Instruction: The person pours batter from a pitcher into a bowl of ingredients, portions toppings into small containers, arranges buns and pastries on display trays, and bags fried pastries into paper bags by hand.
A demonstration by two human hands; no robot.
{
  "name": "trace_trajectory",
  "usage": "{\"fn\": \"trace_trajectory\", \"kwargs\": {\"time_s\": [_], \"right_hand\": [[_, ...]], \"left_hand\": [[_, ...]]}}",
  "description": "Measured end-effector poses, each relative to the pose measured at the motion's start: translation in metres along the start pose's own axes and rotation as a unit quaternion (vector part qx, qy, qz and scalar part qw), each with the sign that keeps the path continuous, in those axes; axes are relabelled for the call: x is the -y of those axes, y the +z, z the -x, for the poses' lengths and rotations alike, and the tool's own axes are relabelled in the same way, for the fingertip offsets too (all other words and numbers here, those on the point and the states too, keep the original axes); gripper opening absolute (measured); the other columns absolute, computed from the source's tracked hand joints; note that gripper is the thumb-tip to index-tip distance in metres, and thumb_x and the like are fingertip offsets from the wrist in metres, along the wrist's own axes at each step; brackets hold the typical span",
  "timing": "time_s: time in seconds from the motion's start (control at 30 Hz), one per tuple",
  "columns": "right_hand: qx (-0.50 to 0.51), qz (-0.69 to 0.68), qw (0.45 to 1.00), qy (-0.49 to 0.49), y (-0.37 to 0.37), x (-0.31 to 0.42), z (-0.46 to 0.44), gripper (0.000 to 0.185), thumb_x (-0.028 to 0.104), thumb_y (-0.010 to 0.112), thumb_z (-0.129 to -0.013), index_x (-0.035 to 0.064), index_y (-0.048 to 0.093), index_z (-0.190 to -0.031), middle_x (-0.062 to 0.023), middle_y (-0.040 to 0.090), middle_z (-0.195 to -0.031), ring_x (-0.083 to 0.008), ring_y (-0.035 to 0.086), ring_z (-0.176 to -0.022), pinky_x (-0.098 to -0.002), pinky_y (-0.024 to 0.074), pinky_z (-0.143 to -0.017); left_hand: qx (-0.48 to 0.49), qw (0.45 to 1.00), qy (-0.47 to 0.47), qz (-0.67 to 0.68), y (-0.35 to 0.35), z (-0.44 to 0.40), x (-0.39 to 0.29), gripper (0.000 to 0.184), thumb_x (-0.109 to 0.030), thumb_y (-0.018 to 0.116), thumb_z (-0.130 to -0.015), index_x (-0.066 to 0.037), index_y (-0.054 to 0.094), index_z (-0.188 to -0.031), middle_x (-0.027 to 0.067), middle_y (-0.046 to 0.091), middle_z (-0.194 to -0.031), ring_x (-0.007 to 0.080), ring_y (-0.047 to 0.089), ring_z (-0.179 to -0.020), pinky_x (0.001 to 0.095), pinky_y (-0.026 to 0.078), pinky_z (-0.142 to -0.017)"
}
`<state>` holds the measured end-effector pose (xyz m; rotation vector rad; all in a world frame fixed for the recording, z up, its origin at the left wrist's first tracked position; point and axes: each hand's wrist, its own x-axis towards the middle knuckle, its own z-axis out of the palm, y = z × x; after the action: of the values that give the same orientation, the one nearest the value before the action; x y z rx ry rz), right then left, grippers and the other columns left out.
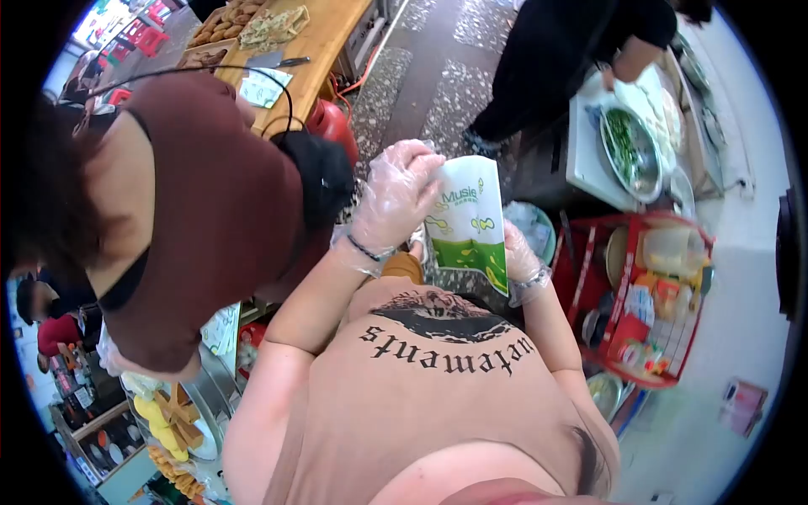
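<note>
A white and green paper bag [467,223] with printed lettering is held up in front of my body. My left hand [396,194], in a clear plastic glove, grips its upper left edge with the fingers bent. On the bag's right side is my right hand [520,257], also gloved, its fingers partly hidden behind the paper. The bag looks flat, and whether anything is inside cannot be seen.
A person in a dark red top [210,210] stands close on the left, beside a wooden table [328,29]. Another person in black [564,59] works at a counter with a metal bowl [631,156]. A red rack [602,295] stands at right.
</note>
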<state>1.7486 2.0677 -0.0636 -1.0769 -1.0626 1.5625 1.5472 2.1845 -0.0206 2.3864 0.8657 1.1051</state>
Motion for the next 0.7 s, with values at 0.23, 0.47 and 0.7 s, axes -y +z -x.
{"fn": "trace_trajectory", "kwargs": {"time_s": [0.23,0.47,0.7], "right_hand": [[0.025,-0.141,0.984,0.103,-0.084,0.026,-0.142,0.042,0.012,0.066,-0.089,-0.0007,0.053,-0.127,-0.0083,0.062,-0.120,-0.0170,0.060,-0.106,-0.0315,0.0512,-0.090],[0.059,-0.155,0.963,0.213,-0.148,0.043,-0.274,0.039,0.016,0.062,-0.091,-0.0012,0.054,-0.125,-0.0077,0.062,-0.119,-0.0188,0.062,-0.105,-0.0338,0.0531,-0.088],[0.229,-0.373,0.842,0.316,-0.174,0.099,-0.461,0.044,0.018,0.049,-0.098,0.0039,0.042,-0.139,-0.0129,0.049,-0.139,-0.0262,0.051,-0.124,-0.0409,0.0447,-0.103]], "left_hand": [[-0.117,0.992,-0.043,-0.016,0.045,-0.093,0.092,0.029,-0.001,0.071,-0.070,-0.007,0.066,-0.098,0.0097,0.060,-0.093,0.0301,0.059,-0.087,0.0411,0.047,-0.075],[-0.152,0.982,-0.082,-0.073,0.057,-0.175,0.166,0.017,-0.001,0.070,-0.070,-0.009,0.061,-0.082,0.0077,0.058,-0.091,0.0285,0.058,-0.090,0.0403,0.046,-0.078],[-0.137,0.977,-0.160,0.031,0.028,-0.247,0.221,0.009,-0.006,0.065,-0.082,-0.007,0.056,-0.086,0.0107,0.062,-0.105,0.0305,0.057,-0.102,0.0402,0.044,-0.094]]}}
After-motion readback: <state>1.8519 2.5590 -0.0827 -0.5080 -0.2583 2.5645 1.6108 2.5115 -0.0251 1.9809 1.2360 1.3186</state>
